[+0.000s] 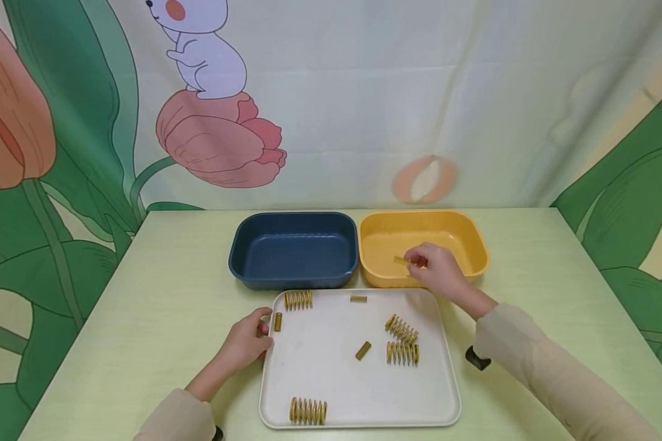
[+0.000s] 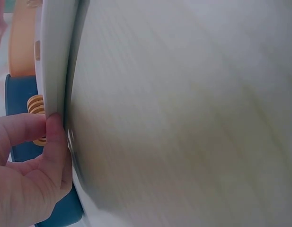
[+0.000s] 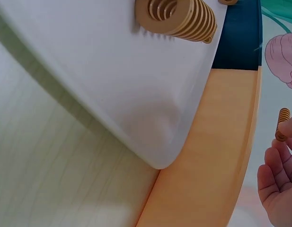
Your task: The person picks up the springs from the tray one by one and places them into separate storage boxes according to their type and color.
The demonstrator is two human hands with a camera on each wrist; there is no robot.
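My right hand point(image 1: 437, 269) pinches a small brass-coloured spring point(image 1: 400, 260) over the yellow bin point(image 1: 375, 278). The right wrist view shows that same spring between thumb and fingertips. At the left edge of the white tray point(image 1: 331, 380), my left hand point(image 1: 245, 342) grips the rim between thumb and fingers. A small spring point(image 1: 277, 322) lies on the tray just inside that grip, with a large spring point(image 1: 298, 300) in the corner beyond. Two large springs, one tilted point(image 1: 401, 329) and one straighter point(image 1: 403, 353), lie close together on the tray's right side.
A dark blue bin point(image 1: 292, 284) stands left of the yellow one, both behind the tray. Two more small springs, one near the back edge point(image 1: 358, 299) and one mid-tray point(image 1: 363, 351), and a large spring point(image 1: 308, 411) at the front left lie on it.
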